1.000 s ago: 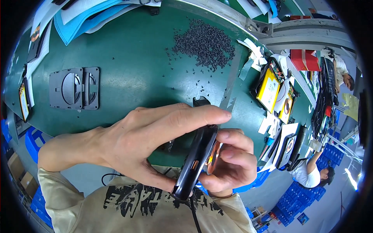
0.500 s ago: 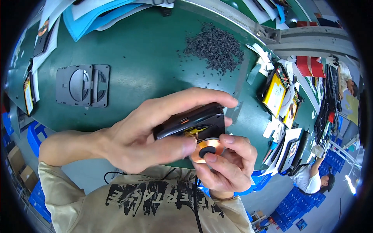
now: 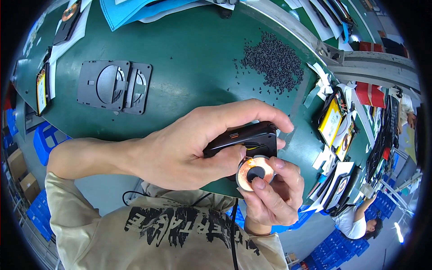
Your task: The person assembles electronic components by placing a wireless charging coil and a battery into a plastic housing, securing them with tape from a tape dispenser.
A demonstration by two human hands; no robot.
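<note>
My left hand (image 3: 193,148) is wrapped round a black plastic device housing (image 3: 243,134), its index finger along the far side and its thumb on the near side. A strip of yellow shows inside the housing, mostly behind the thumb. Between the thumb and fingers of my right hand (image 3: 279,193) is a round copper charging coil (image 3: 245,173) with a black centre, its face turned up toward me. The coil sits right beside the housing's near edge, close to my left thumb tip. My left palm and fingers hide much of the housing.
Two overlapping black plastic covers with round openings (image 3: 101,87) lie at the left. A pile of small black screws (image 3: 274,63) spreads over the far right of the green table (image 3: 189,81). Opened devices with yellow batteries (image 3: 330,121) stand at the right. Another person (image 3: 360,220) is beyond.
The view has shifted, so the table things sit differently in it. My right hand has turned the coil to face up more, and my left thumb lies nearer the housing.
</note>
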